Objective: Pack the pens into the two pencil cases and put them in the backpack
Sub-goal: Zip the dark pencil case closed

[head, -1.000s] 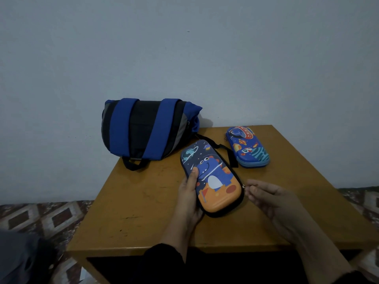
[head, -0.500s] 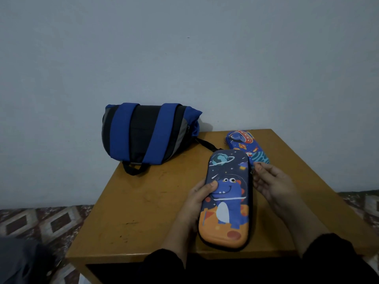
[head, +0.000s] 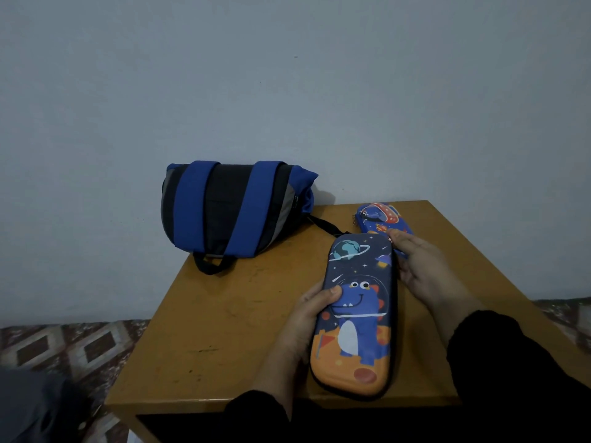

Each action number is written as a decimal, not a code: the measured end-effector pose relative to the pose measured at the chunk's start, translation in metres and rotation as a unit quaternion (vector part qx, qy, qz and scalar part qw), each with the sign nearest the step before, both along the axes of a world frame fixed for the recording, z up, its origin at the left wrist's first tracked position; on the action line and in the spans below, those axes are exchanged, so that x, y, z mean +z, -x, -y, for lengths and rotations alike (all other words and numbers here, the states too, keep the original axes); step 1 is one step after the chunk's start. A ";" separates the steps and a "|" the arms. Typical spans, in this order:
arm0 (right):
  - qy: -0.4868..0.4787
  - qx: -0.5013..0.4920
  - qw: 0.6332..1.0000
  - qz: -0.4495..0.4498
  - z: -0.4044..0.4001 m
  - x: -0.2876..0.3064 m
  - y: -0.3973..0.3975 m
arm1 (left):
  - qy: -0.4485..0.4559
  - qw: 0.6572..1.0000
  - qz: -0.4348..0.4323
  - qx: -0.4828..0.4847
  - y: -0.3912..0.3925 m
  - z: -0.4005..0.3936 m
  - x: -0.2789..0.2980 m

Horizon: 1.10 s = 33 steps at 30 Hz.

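A dinosaur pencil case (head: 358, 314), dark blue on top and orange at the bottom, lies lengthwise near the table's front edge, zipped closed. My left hand (head: 307, 321) grips its left side with the thumb on the lid. My right hand (head: 422, 266) holds its upper right edge. A second pencil case (head: 380, 217), blue with a red rocket print, lies behind at the back right, partly hidden by my right hand. The blue and black backpack (head: 230, 207) rests on its side at the table's back left, straps facing me. No pens are visible.
The wooden table (head: 230, 314) stands against a plain wall. A black strap (head: 324, 225) runs from the backpack toward the pencil cases. Patterned floor tiles (head: 73, 343) show at the left and right of the table.
The dinosaur case has turned from a slant to lengthwise and come closer to the front edge. My right hand has moved from beside its near end up to its upper right edge.
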State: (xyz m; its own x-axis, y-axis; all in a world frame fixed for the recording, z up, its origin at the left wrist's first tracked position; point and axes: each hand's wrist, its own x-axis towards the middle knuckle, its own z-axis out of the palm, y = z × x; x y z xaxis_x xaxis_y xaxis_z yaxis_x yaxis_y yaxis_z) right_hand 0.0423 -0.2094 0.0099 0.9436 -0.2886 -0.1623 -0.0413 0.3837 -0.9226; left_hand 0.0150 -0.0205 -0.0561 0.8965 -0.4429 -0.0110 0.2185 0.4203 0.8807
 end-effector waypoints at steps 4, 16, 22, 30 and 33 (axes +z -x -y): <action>-0.023 0.032 0.998 -0.043 0.000 0.006 -0.013 | -0.005 1.000 0.005 -0.009 0.001 0.000 -0.001; 0.033 0.211 0.976 -0.043 -0.027 -0.008 0.018 | 0.019 0.989 -0.043 0.138 0.003 0.014 0.002; 0.060 0.172 0.982 -0.057 -0.013 -0.009 0.025 | -0.048 0.982 -0.064 0.170 -0.003 0.013 0.005; 0.086 0.250 0.961 -0.086 -0.001 -0.004 0.044 | -0.062 0.973 -0.185 0.124 -0.042 -0.004 0.043; 0.085 0.274 0.952 -0.103 -0.002 -0.008 0.048 | -0.096 0.980 -0.147 0.094 -0.048 -0.006 0.049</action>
